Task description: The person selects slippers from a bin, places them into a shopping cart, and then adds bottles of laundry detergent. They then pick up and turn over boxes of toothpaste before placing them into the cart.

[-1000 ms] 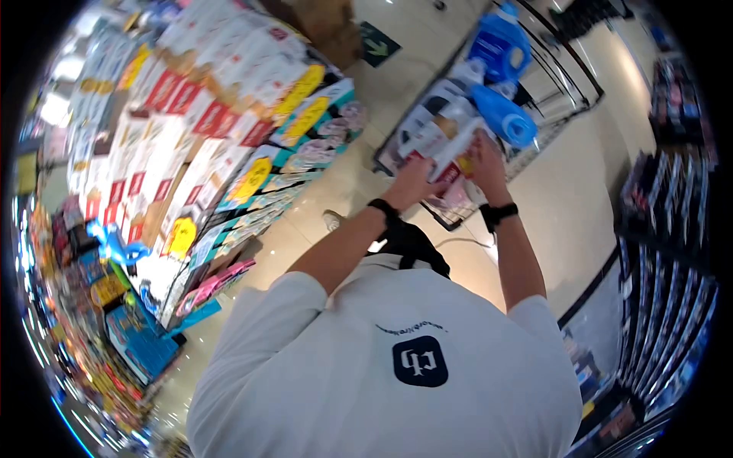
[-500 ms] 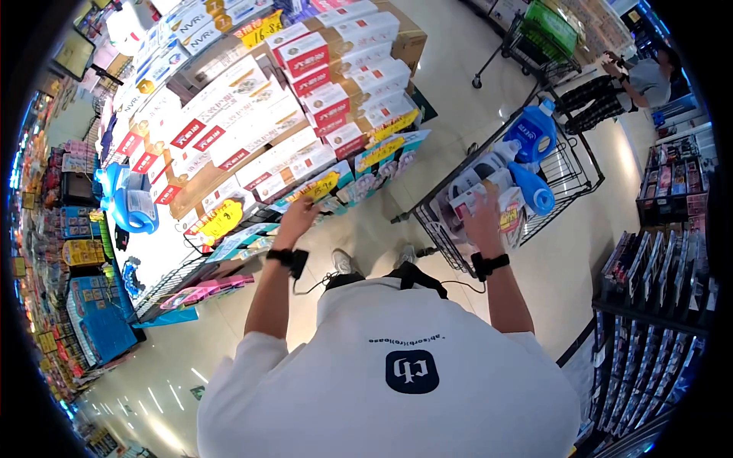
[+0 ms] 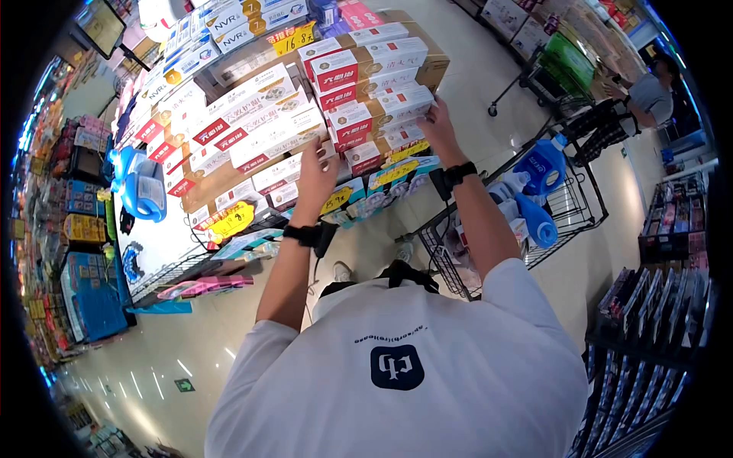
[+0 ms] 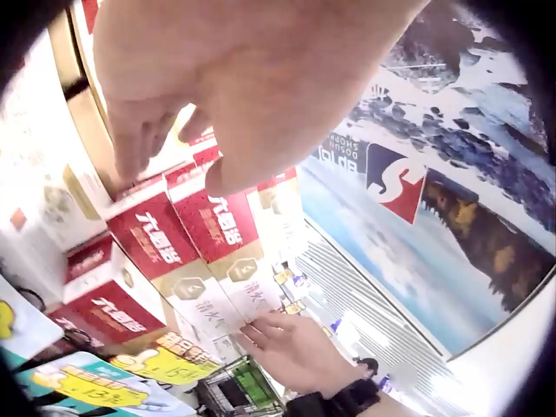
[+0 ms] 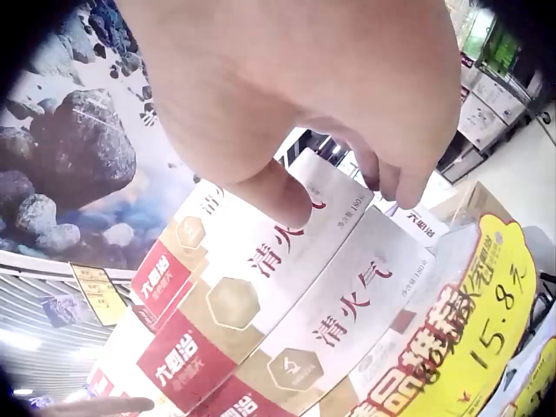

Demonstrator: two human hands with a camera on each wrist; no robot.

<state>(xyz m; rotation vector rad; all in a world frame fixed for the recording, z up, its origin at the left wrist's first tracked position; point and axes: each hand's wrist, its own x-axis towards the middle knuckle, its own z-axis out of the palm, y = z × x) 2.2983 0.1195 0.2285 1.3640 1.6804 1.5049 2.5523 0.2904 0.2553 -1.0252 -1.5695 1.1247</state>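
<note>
Stacked white, red and gold toothpaste boxes [image 3: 379, 57] fill the display. My left hand [image 3: 317, 179] is at the left, red end of one stack, beside white boxes [image 3: 279, 137]. In the left wrist view its thumb and fingertips are right at the red box ends [image 4: 155, 233]. At the stack's other end is my right hand [image 3: 440, 131]. In the right wrist view the right thumb [image 5: 282, 201] overlaps the printed face of an upper toothpaste box [image 5: 287, 234]. The other fingers bend down by that box's end, with a gap between them and the thumb.
To the right stands a wire cart [image 3: 569, 217] holding blue detergent bottles [image 3: 539, 164]. Yellow price tags [image 3: 231, 221] line the display's front edge. Beyond the cart are another person [image 3: 649, 99] and a green-loaded cart [image 3: 565, 65]. Dark racks [image 3: 641, 305] stand at far right.
Both hands were at the cart's goods; the left moved to the display first. Now the right hand has also left the cart and reached the stack's right end. My view has turned toward the display.
</note>
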